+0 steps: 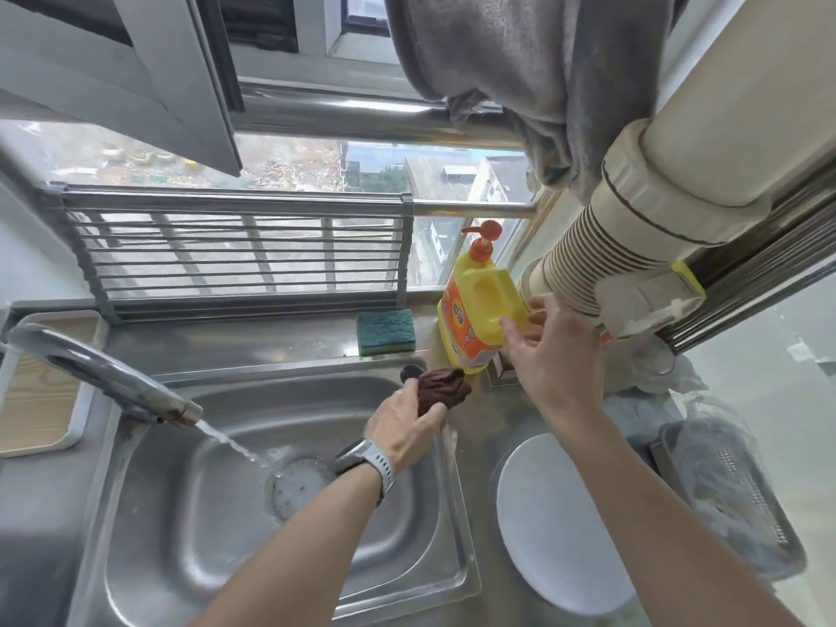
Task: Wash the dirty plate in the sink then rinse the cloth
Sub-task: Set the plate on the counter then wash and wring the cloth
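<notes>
Hands first: the left hand (407, 429) is clamped around a bunched brown cloth (444, 387), holding it over the sink's (253, 558) back right corner, just below the soap bottle. At its two o'clock, the right hand (554, 355) grips the yellow soap bottle (479, 310) by its side, thumb and fingers curled on the handle part; the bottle looks tilted toward the cloth, though no soap is visible leaving it.

Going left to right: a tray (40, 391) sits at nine o'clock of the basin; the tap (113, 377) runs, its stream landing by the drain (298, 488). A green sponge (385, 331) lies at twelve o'clock behind the basin. The basin itself holds no dish. The white plate (556, 522) lies on the tabletop at three o'clock of the sink, well apart from the water, under the right forearm. A rack with mesh (728, 500) sits further right.

My judgement: the work is at its start. Water is on and the cloth is in hand, apparently about to be soaped. Whether the plate is dirty I cannot tell, but it is outside the sink, so washing it and rinsing the cloth both seem left to do.
</notes>
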Motion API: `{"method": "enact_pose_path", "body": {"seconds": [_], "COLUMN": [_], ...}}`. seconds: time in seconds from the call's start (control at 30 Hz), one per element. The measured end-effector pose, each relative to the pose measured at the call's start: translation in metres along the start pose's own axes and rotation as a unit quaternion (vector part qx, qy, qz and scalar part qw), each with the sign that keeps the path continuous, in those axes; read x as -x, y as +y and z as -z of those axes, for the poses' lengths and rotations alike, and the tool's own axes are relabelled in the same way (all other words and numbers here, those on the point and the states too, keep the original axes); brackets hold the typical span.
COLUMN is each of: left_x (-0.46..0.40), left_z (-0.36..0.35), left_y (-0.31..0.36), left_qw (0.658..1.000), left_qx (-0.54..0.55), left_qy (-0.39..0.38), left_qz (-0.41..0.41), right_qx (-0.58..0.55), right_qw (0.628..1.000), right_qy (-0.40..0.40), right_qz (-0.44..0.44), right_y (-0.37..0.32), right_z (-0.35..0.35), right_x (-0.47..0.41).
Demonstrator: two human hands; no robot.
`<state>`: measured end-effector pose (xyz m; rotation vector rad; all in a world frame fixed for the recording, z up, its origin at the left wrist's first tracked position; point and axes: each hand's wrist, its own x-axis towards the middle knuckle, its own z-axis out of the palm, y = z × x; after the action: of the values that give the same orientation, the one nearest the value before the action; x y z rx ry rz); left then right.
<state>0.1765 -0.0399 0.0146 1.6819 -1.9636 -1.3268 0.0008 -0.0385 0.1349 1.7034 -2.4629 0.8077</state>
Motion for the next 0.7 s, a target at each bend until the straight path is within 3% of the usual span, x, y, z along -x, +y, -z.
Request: {"method": "enact_pose_path", "body": {"seconds": [0.1, 0.2, 0.27, 0.37, 0.43, 0.53, 0.63, 0.7], "left_x": [-0.014, -0.024, -0.027, -0.031, -0.04, -0.051, -0.058, -0.062], "left_z": [-0.014, -0.034, -0.048, -0.065, -0.072, -0.07, -0.073, -0.074], "left_y": [0.008, 0.007, 0.002, -0.009, -0.018, -0.021, -0.024, -0.032], "left_qw": [0.998, 0.984, 0.964, 0.927, 0.893, 0.866, 0.858, 0.87], "left_qx": [-0.038, -0.133, -0.201, -0.236, -0.247, -0.248, -0.253, -0.241], "left_qy": [-0.01, 0.002, 0.042, 0.091, 0.082, 0.011, -0.019, -0.029], "left_qz": [-0.047, -0.117, -0.167, -0.277, -0.368, -0.433, -0.447, -0.43], "right_qx": [-0.033, 0.028, 0.097, 0.138, 0.029, -0.127, -0.291, -0.349], "right_qw": [0.999, 0.991, 0.965, 0.89, 0.848, 0.817, 0.752, 0.715], "right_qy": [-0.004, -0.07, -0.118, -0.167, -0.176, -0.188, -0.17, -0.16], "right_qz": [-0.023, -0.109, -0.214, -0.402, -0.5, -0.53, -0.567, -0.584], "right_y": [0.022, 0.072, 0.118, 0.174, 0.191, 0.204, 0.207, 0.208], "right_z": [0.008, 0.009, 0.013, 0.021, 0.024, 0.029, 0.03, 0.031], "right_x": [0.035, 0.078, 0.11, 0.163, 0.188, 0.208, 0.218, 0.222]}}
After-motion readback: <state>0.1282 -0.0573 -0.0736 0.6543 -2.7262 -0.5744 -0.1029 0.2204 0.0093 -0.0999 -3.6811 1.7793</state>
